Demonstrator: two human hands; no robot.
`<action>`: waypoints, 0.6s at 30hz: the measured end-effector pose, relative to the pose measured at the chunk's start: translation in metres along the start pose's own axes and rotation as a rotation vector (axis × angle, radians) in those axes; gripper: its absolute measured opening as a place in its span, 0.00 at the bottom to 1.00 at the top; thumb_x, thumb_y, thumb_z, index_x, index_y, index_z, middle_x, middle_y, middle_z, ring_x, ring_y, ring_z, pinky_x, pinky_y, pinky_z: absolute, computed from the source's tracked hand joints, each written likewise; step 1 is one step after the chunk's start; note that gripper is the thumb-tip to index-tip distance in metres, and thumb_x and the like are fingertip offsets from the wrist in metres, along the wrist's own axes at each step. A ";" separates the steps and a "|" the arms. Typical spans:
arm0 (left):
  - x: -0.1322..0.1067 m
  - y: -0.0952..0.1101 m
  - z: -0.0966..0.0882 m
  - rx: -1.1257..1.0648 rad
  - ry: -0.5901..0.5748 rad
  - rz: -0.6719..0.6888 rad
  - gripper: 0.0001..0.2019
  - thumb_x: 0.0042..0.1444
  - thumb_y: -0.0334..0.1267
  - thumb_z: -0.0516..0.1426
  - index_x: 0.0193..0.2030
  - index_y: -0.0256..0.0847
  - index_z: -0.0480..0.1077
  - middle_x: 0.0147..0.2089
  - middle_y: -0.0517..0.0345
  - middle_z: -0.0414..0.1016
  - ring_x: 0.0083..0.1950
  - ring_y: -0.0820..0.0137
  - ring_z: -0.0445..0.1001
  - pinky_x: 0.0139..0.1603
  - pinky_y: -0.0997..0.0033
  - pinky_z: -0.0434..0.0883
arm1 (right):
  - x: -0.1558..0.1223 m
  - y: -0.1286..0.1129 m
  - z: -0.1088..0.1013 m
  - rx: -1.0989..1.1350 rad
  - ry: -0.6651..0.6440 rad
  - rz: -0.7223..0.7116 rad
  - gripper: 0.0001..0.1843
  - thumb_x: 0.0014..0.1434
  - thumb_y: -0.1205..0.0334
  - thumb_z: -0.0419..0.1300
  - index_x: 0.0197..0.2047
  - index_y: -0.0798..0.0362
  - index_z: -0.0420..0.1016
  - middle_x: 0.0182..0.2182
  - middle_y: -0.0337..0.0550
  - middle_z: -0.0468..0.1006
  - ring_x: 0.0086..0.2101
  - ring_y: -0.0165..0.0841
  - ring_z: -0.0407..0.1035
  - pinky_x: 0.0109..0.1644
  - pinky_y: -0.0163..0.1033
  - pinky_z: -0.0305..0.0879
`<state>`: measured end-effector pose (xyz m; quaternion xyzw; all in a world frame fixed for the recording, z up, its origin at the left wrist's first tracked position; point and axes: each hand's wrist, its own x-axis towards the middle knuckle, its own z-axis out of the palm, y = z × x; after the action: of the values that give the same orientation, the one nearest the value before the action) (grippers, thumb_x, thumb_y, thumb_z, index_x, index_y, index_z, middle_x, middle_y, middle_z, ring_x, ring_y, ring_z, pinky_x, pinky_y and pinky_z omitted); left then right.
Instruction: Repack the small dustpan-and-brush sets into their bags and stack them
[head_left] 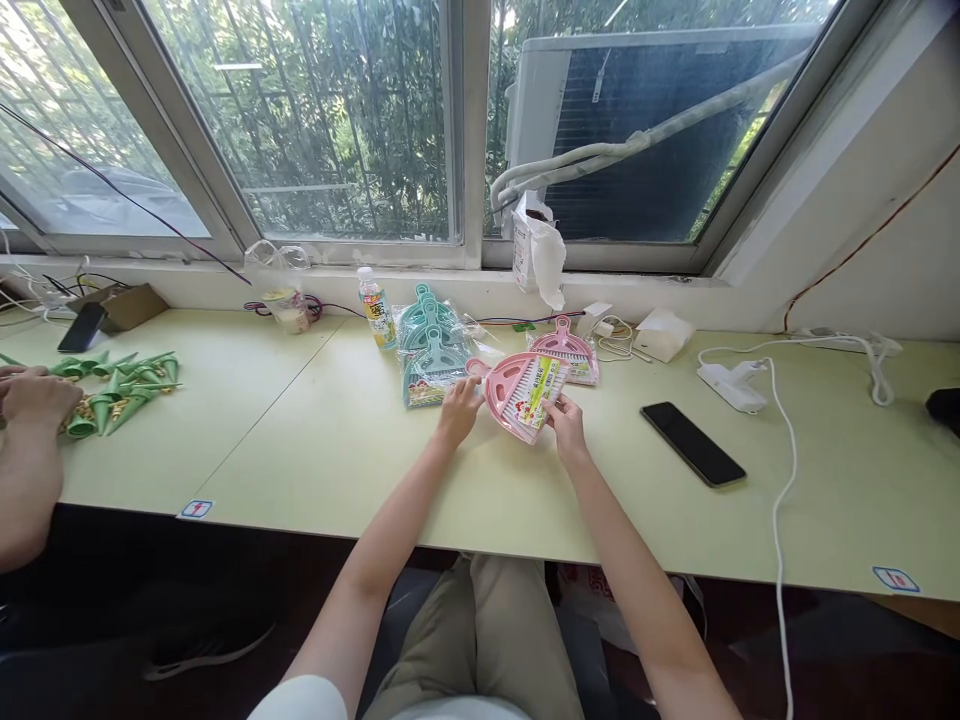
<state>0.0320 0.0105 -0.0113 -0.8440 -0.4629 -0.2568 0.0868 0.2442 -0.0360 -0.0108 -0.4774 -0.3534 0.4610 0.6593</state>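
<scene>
A pink dustpan and brush set [510, 385] with a yellow-green label is held tilted just above the table between my hands. My left hand [459, 410] is closed at its handle end, on the left. At the lower right edge, my right hand [566, 422] pinches the set near the label and bristles. Another pink dustpan set [566, 350] lies behind, partly covered by the held one. To the left rests a pile of green dustpan sets [435, 355] in clear plastic wrap.
A drink bottle [376, 308] stands left of the green pile. A black phone [693, 443] and a white power strip [733, 385] with a cable lie at right. At far left, a co-worker's hand [37, 395] is beside green cones [112, 395]. The table [300, 450] meets the windowsill.
</scene>
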 end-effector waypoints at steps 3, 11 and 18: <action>0.000 -0.001 0.000 -0.079 0.081 -0.029 0.17 0.63 0.27 0.43 0.43 0.42 0.72 0.54 0.48 0.66 0.52 0.66 0.67 0.48 0.64 0.68 | 0.001 0.000 -0.001 0.064 -0.011 0.009 0.20 0.43 0.55 0.67 0.40 0.52 0.75 0.41 0.45 0.80 0.39 0.39 0.74 0.41 0.44 0.73; -0.001 0.012 0.000 -0.295 0.239 -0.010 0.12 0.66 0.35 0.42 0.45 0.41 0.65 0.48 0.48 0.69 0.51 0.68 0.69 0.51 0.66 0.67 | 0.008 -0.003 -0.010 0.084 -0.072 0.030 0.21 0.41 0.55 0.70 0.40 0.51 0.76 0.41 0.44 0.80 0.39 0.37 0.74 0.41 0.42 0.73; -0.005 0.020 0.000 -0.305 0.124 0.058 0.12 0.64 0.36 0.44 0.46 0.42 0.67 0.49 0.49 0.73 0.54 0.65 0.70 0.54 0.61 0.64 | 0.005 -0.004 -0.006 0.043 -0.181 0.043 0.21 0.41 0.53 0.70 0.40 0.51 0.77 0.40 0.43 0.80 0.38 0.37 0.74 0.41 0.42 0.72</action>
<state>0.0465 -0.0038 -0.0122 -0.8429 -0.3876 -0.3731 -0.0064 0.2524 -0.0338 -0.0088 -0.4268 -0.3914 0.5238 0.6247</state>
